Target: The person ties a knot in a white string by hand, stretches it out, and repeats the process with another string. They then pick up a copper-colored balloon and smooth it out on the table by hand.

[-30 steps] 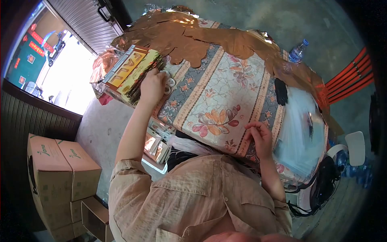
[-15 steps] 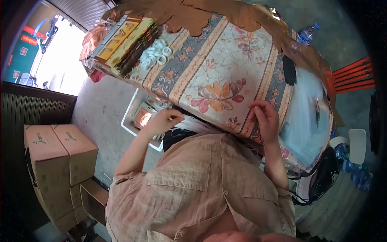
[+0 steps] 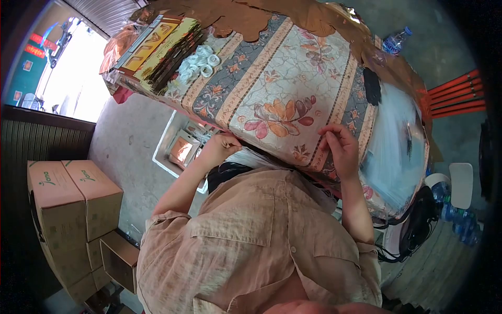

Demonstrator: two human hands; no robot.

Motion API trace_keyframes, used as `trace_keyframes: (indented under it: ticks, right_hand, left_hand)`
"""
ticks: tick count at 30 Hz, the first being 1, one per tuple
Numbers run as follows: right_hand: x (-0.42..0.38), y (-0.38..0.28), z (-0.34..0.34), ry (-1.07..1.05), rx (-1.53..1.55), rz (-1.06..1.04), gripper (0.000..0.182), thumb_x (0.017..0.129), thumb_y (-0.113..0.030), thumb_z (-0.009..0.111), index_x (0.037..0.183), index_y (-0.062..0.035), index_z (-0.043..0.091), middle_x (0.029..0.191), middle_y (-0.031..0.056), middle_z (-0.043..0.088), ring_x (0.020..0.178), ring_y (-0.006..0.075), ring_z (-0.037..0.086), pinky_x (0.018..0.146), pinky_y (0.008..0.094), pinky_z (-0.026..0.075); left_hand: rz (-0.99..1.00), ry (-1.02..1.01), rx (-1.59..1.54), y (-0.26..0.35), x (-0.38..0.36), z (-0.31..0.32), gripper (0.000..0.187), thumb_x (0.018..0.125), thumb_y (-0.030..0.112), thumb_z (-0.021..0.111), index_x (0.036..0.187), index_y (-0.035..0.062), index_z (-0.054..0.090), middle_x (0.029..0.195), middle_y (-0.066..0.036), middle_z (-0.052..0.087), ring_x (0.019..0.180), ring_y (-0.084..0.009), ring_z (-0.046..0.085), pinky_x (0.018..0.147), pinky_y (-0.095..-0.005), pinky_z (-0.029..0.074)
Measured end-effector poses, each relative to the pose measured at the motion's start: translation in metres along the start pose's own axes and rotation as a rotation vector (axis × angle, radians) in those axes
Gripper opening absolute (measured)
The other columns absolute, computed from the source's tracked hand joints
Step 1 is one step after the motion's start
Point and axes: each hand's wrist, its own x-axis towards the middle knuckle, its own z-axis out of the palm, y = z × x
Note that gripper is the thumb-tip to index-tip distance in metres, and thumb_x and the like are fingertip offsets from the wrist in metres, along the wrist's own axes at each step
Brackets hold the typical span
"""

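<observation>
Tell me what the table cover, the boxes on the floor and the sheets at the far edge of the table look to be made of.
Table cover: probably matte printed fabric or oilcloth, flower pattern. Boxes: plain brown corrugated cardboard, stacked, with printed logos. Sheets: shiny copper-coloured foil or metallic paper, glinting, with scalloped edges.

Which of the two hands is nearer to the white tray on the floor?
The left hand: it sits at the table edge just above the white tray, while the right hand rests on the floral tablecloth farther away.

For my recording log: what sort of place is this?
Probably a small workshop or shopfront for packing printed goods: a table under a floral cloth, stacked cardboard cartons, gold foil sheets and printed packs beside a street-facing opening.
</observation>
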Motion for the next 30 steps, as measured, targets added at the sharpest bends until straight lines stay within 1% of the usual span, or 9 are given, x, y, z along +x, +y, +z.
trace_keyframes:
  ticks: [5, 7, 9, 12, 13, 17, 19, 26, 30]
  right_hand:
    - [-0.001, -0.004, 0.004, -0.04, -0.132, 0.007, 0.011, 0.088, -0.004, 0.047, 0.095, -0.0007, 0.055, 0.087, 0.0035, 0.059, 0.066, 0.0069, 0.053, 0.061, 0.0199, 0.044]
    - [-0.002, -0.013, 0.011, -0.06, -0.226, -0.006, 0.01, 0.087, -0.004, 0.048, 0.094, -0.0011, 0.056, 0.087, 0.0032, 0.059, 0.066, 0.0068, 0.053, 0.06, 0.0201, 0.043]
    - [-0.004, -0.026, 0.026, -0.183, -0.47, -0.235, 0.009, 0.084, -0.003, 0.051, 0.091, -0.001, 0.057, 0.084, 0.0032, 0.058, 0.065, 0.0073, 0.054, 0.057, 0.0213, 0.043]
    - [-0.004, -0.031, 0.039, -0.244, -0.557, -0.347, 0.009, 0.082, -0.001, 0.053, 0.09, 0.0, 0.057, 0.081, 0.0035, 0.058, 0.066, 0.0074, 0.054, 0.057, 0.0215, 0.043]
    - [-0.003, -0.029, 0.04, -0.242, -0.556, -0.347, 0.009, 0.082, -0.001, 0.053, 0.09, 0.0, 0.057, 0.081, 0.0035, 0.058, 0.066, 0.0074, 0.054, 0.057, 0.0215, 0.043]
    - [0.001, -0.017, 0.04, -0.224, -0.359, -0.17, 0.01, 0.081, -0.001, 0.053, 0.09, -0.0006, 0.057, 0.079, 0.0051, 0.057, 0.065, 0.0107, 0.055, 0.057, 0.0238, 0.043]
    - [0.002, -0.012, 0.039, -0.194, -0.269, -0.138, 0.01, 0.08, -0.001, 0.054, 0.089, -0.0012, 0.058, 0.078, 0.0069, 0.057, 0.064, 0.0138, 0.057, 0.056, 0.0264, 0.044]
    - [0.001, -0.011, 0.035, -0.233, -0.317, -0.153, 0.01, 0.082, 0.0, 0.052, 0.091, -0.0004, 0.057, 0.08, 0.0023, 0.056, 0.071, 0.0078, 0.052, 0.064, 0.0213, 0.042]
    - [0.002, -0.008, 0.035, -0.232, -0.328, -0.203, 0.01, 0.082, 0.0, 0.052, 0.091, 0.0, 0.057, 0.082, 0.0024, 0.057, 0.071, 0.0072, 0.052, 0.063, 0.0213, 0.042]
  left_hand:
    - [-0.036, 0.051, -0.163, 0.036, -0.016, -0.027, 0.007, 0.08, 0.006, 0.062, 0.084, 0.001, 0.064, 0.08, -0.005, 0.063, 0.075, -0.0107, 0.058, 0.067, -0.0244, 0.046]
    - [0.077, 0.128, -0.242, 0.053, -0.019, -0.036, 0.008, 0.08, 0.005, 0.061, 0.087, 0.0015, 0.064, 0.079, -0.004, 0.063, 0.075, -0.0098, 0.057, 0.067, -0.0243, 0.045]
    - [0.106, 0.112, -0.258, 0.062, -0.018, -0.042, 0.009, 0.081, 0.007, 0.061, 0.088, 0.0016, 0.063, 0.075, -0.005, 0.062, 0.071, -0.0109, 0.056, 0.065, -0.0258, 0.045]
    - [0.107, 0.003, -0.157, 0.055, -0.01, -0.039, 0.01, 0.081, 0.009, 0.06, 0.088, 0.0027, 0.063, 0.075, -0.007, 0.062, 0.068, -0.0152, 0.057, 0.063, -0.0283, 0.046]
    - [0.08, -0.094, -0.042, 0.046, -0.006, -0.033, 0.01, 0.08, 0.011, 0.061, 0.087, 0.0038, 0.063, 0.078, -0.009, 0.062, 0.069, -0.0184, 0.059, 0.064, -0.0292, 0.046]
    - [0.053, -0.108, 0.265, -0.001, 0.004, 0.005, 0.011, 0.079, 0.014, 0.062, 0.086, 0.0057, 0.062, 0.082, -0.009, 0.062, 0.075, -0.0213, 0.06, 0.066, -0.0312, 0.047]
    - [0.175, -0.023, 0.395, -0.013, 0.003, 0.016, 0.01, 0.076, 0.014, 0.063, 0.083, 0.0068, 0.062, 0.082, -0.01, 0.06, 0.077, -0.0273, 0.059, 0.066, -0.0347, 0.047]
    - [0.246, 0.057, 0.339, -0.013, 0.001, 0.014, 0.008, 0.075, 0.011, 0.062, 0.082, 0.007, 0.061, 0.081, -0.011, 0.06, 0.078, -0.0276, 0.059, 0.067, -0.0356, 0.048]
    - [0.149, -0.017, 0.297, 0.005, -0.005, -0.003, 0.007, 0.077, 0.006, 0.059, 0.083, 0.0056, 0.061, 0.083, -0.011, 0.06, 0.078, -0.027, 0.06, 0.066, -0.0341, 0.048]
